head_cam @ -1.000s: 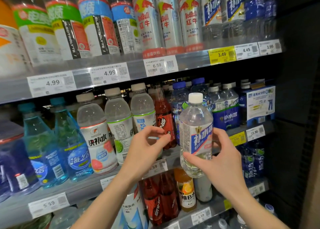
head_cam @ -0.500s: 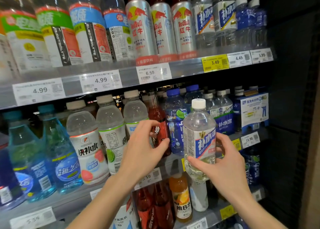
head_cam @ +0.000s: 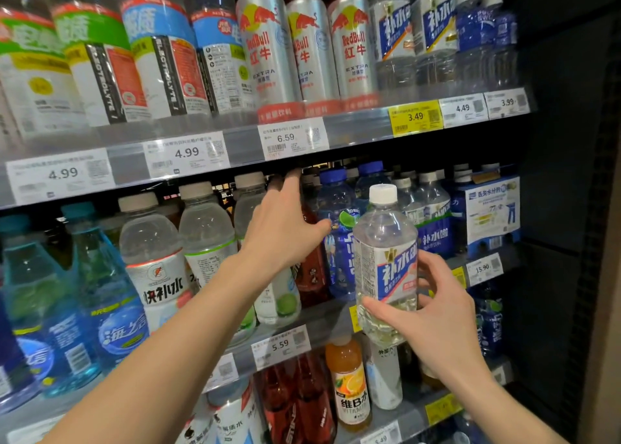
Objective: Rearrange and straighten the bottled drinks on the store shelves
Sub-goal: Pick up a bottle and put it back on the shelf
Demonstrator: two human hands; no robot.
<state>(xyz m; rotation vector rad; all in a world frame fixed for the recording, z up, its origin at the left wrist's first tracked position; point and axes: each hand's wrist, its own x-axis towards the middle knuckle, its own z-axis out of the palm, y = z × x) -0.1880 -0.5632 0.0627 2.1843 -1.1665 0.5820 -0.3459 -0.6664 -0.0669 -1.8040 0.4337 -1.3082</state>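
My right hand (head_cam: 437,316) grips a clear drink bottle (head_cam: 386,238) with a white cap and a blue-and-white label, upright in front of the middle shelf (head_cam: 331,319). My left hand (head_cam: 285,228) reaches into that shelf with fingers stretched upward and thumb spread. It covers the neck of a red bottle (head_cam: 312,272), whose lower body shows below the palm. A blue-capped blue bottle (head_cam: 337,258) stands just right of the red one. Whether the left fingers touch the red bottle is hidden.
Beige-capped clear bottles (head_cam: 151,252) and teal bottles (head_cam: 100,292) fill the middle shelf's left. Blue-labelled bottles (head_cam: 433,228) and a boxed pack (head_cam: 490,208) stand at its right. The top shelf holds Red Bull bottles (head_cam: 268,53). An orange vitamin drink (head_cam: 349,383) stands below. A dark cabinet wall (head_cam: 571,208) bounds the right.
My left hand has risen from in front of the beige-capped bottles and reached deeper, up to the red bottle's neck. My right hand keeps the clear bottle nearly in place.
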